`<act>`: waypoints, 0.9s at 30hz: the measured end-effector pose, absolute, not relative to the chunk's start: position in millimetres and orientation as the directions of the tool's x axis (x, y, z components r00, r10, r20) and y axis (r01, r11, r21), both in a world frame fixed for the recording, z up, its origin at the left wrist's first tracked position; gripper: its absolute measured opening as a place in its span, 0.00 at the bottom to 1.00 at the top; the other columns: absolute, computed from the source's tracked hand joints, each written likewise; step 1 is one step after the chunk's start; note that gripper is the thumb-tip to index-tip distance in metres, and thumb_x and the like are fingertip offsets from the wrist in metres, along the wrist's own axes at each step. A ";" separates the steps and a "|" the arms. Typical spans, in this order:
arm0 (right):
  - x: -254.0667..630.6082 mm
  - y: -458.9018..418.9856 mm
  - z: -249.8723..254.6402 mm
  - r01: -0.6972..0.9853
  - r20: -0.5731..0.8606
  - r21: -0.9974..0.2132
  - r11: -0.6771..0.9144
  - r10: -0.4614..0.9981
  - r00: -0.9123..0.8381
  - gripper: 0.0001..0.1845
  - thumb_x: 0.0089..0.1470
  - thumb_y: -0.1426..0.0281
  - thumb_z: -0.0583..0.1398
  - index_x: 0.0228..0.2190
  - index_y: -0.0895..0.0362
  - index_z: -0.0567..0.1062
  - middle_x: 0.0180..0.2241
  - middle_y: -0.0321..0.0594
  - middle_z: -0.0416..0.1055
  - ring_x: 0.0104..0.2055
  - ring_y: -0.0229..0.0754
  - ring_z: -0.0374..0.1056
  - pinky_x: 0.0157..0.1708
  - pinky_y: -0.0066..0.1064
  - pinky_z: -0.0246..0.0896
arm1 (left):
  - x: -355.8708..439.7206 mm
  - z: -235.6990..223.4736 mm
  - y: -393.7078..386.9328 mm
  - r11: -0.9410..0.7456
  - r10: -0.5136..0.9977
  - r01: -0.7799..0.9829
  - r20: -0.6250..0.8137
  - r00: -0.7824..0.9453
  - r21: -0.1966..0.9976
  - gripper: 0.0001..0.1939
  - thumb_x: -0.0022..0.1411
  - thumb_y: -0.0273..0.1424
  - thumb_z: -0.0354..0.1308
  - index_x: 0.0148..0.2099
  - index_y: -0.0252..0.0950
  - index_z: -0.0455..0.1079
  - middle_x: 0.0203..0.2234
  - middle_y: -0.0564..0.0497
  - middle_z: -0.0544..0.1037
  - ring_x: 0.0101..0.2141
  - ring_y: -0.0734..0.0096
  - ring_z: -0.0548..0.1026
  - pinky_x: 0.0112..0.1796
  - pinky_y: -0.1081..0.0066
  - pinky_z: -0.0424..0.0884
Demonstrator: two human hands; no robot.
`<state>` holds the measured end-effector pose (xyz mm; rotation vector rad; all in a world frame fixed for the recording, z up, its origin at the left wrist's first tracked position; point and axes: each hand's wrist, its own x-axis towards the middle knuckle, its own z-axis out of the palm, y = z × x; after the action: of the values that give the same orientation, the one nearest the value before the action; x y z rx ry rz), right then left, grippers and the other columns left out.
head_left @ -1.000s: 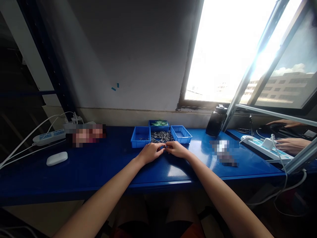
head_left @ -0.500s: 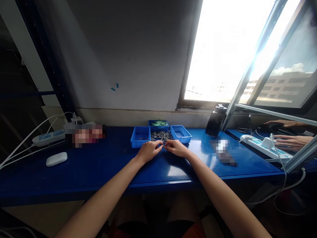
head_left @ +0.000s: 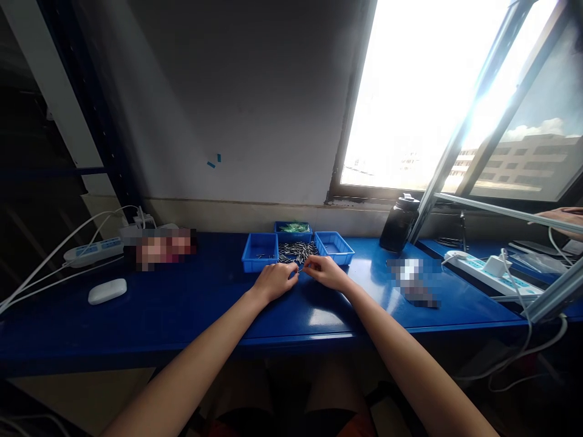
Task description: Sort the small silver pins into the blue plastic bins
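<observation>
My left hand (head_left: 275,281) and my right hand (head_left: 326,272) meet over the front of the blue table, fingertips almost touching. Both are closed in a pinch. A thin, pale, pin-like piece (head_left: 300,271) shows between them, too small to name surely. Just behind my fingers lies a pile of small black and silver metal pieces (head_left: 298,250). To its left stands a blue bin (head_left: 259,264) with a few small pieces inside. Another blue bin (head_left: 342,258) is on the right. Behind the pile, a third blue bin (head_left: 279,232) holds green plastic wrapping (head_left: 294,227).
A black bottle (head_left: 398,224) stands on the table (head_left: 182,328) near the window. Power strips (head_left: 492,273) with cables lie at the right, beyond a metal frame, where another person's hand (head_left: 565,217) shows. On the left are a white case (head_left: 107,291) and another power strip (head_left: 93,250).
My fingertips have drawn slightly apart, and a thin piece now shows between them. At the far right, the other person's hands have moved up and away. The view has shifted slightly.
</observation>
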<state>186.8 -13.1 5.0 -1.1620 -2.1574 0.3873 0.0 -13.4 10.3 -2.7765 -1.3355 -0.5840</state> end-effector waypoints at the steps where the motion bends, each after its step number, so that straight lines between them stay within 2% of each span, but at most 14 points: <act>1: 187.5 -12.1 4.5 0.640 0.390 -0.529 0.557 0.829 -0.400 0.11 0.50 0.64 0.54 0.28 0.60 0.70 0.17 0.31 0.59 0.20 0.30 0.53 0.21 0.22 0.47 | -0.3 10.7 -13.9 -0.640 0.747 0.755 0.345 0.568 0.143 0.13 0.60 0.38 0.43 0.37 0.38 0.66 0.28 0.51 0.74 0.29 0.68 0.71 0.25 0.74 0.61; 6: 188.2 -9.5 0.6 0.657 0.347 -0.513 0.553 0.833 -0.430 0.10 0.49 0.66 0.54 0.29 0.59 0.71 0.17 0.31 0.61 0.20 0.30 0.55 0.22 0.21 0.48 | -0.1 14.6 -17.2 -0.668 0.713 0.726 0.422 0.561 0.162 0.13 0.60 0.37 0.43 0.38 0.38 0.65 0.31 0.51 0.73 0.30 0.70 0.71 0.26 0.74 0.61; 12: 183.3 -10.6 -3.5 0.645 0.309 -0.517 0.563 0.825 -0.473 0.08 0.51 0.70 0.51 0.29 0.60 0.69 0.18 0.32 0.64 0.21 0.31 0.58 0.24 0.22 0.51 | 2.8 17.2 -21.0 -0.732 0.662 0.659 0.409 0.628 0.174 0.13 0.60 0.37 0.43 0.40 0.39 0.65 0.31 0.52 0.72 0.31 0.72 0.70 0.29 0.75 0.62; 17: 182.9 -9.7 -2.0 0.702 0.352 -0.444 0.558 0.828 -0.436 0.09 0.52 0.68 0.52 0.31 0.59 0.70 0.20 0.33 0.65 0.22 0.32 0.58 0.25 0.22 0.51 | -0.9 22.2 -20.2 -0.718 0.642 0.687 0.494 0.587 0.116 0.12 0.61 0.35 0.42 0.39 0.38 0.65 0.30 0.51 0.71 0.31 0.71 0.69 0.31 0.74 0.62; 21: 182.2 -8.2 -3.2 0.764 0.426 -0.357 0.537 0.822 -0.379 0.09 0.52 0.70 0.52 0.35 0.57 0.71 0.31 0.38 0.67 0.30 0.34 0.62 0.32 0.25 0.54 | -13.9 28.5 -11.8 -0.542 0.656 0.838 0.655 0.376 0.062 0.13 0.61 0.33 0.41 0.39 0.36 0.66 0.32 0.46 0.70 0.37 0.64 0.66 0.39 0.66 0.60; 24: 180.0 -8.8 -5.3 0.796 0.384 -0.286 0.534 0.825 -0.415 0.13 0.51 0.69 0.54 0.41 0.54 0.69 0.39 0.41 0.64 0.36 0.37 0.63 0.37 0.27 0.55 | -23.2 29.4 -5.5 -0.373 0.682 0.925 0.698 0.221 0.072 0.12 0.59 0.31 0.43 0.39 0.35 0.67 0.36 0.43 0.69 0.41 0.58 0.64 0.40 0.62 0.59; 27: 177.4 -10.5 -6.5 0.821 0.342 -0.220 0.526 0.830 -0.440 0.15 0.52 0.68 0.53 0.43 0.52 0.69 0.42 0.41 0.63 0.41 0.40 0.63 0.40 0.28 0.55 | -24.4 29.4 -5.1 -0.341 0.660 0.938 0.727 0.189 0.066 0.14 0.58 0.27 0.43 0.44 0.35 0.65 0.40 0.42 0.67 0.44 0.57 0.62 0.42 0.60 0.58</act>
<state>177.4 -10.5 -6.5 -1.3547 -2.3618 0.0297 -24.4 -5.1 29.4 -2.0763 -1.4995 -0.9550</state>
